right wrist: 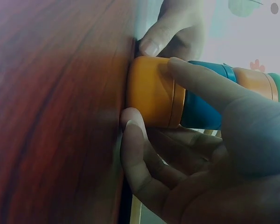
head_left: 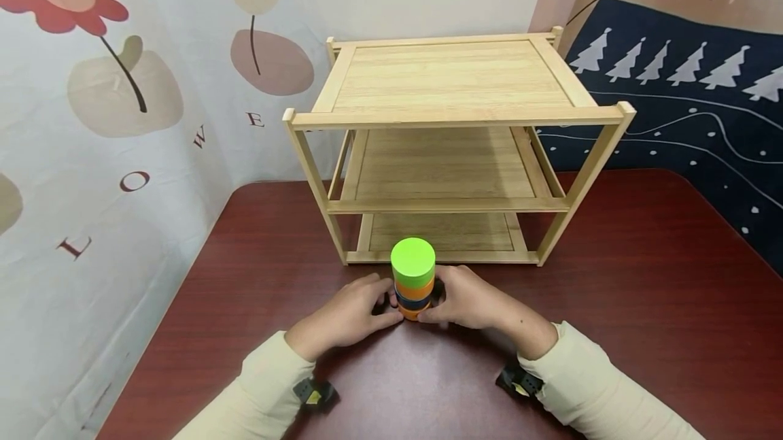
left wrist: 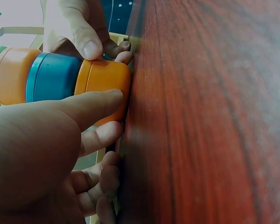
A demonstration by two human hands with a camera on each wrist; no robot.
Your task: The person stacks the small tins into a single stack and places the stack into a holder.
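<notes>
A straight stack of small round containers stands on the table in front of the shelf. On top is a bright green one [head_left: 413,260], then a light orange one [left wrist: 14,77], then a blue one [left wrist: 56,79], with a deep orange container [left wrist: 105,77] at the bottom, against the tabletop. My left hand [head_left: 349,312] grips the bottom container from the left, thumb at the front. From the right, my right hand [head_left: 472,298] holds the same container between thumb and fingers. Some fingertips are hidden behind the stack in the head view.
A light wooden shelf [head_left: 453,117] with three tiers stands on the dark red table [head_left: 642,277] just behind the stack. Printed cloths hang behind, one with flowers [head_left: 153,175] at left, one navy with white trees [head_left: 673,107] at right.
</notes>
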